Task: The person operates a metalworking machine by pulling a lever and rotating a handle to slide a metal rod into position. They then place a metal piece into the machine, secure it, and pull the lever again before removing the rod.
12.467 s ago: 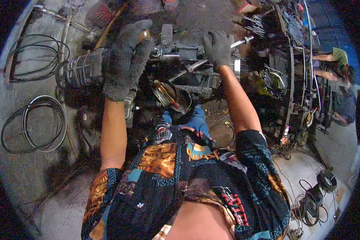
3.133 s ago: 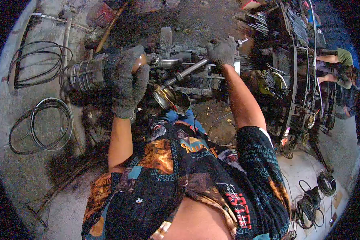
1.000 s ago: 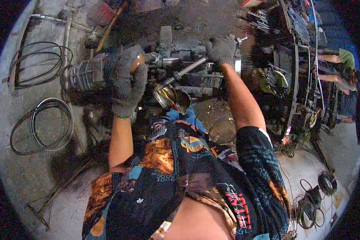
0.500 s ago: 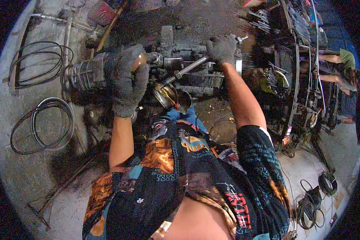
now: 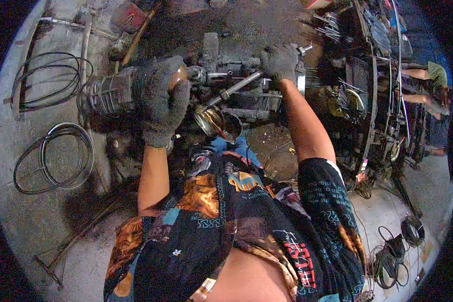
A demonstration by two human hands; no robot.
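Observation:
Both hands wear dark grey knit gloves. My left hand is curled at the right end of a dark ribbed cylindrical housing. A shiny brown rounded spot shows at its fingers; what they close on is hidden. My right hand is closed around the upper part of a slanted metal lever. Between the hands lies a greasy machine with metal shafts and blocks. Below the lever's lower end sits a round metal container with brownish liquid, touching or close beside another round metal piece.
Coiled cables lie on the concrete floor at left. A rack with metal rods stands at right, with another person beyond it. Black hoses lie at lower right.
My left hand has shifted slightly to the right and down. My right hand and the lever look the same.

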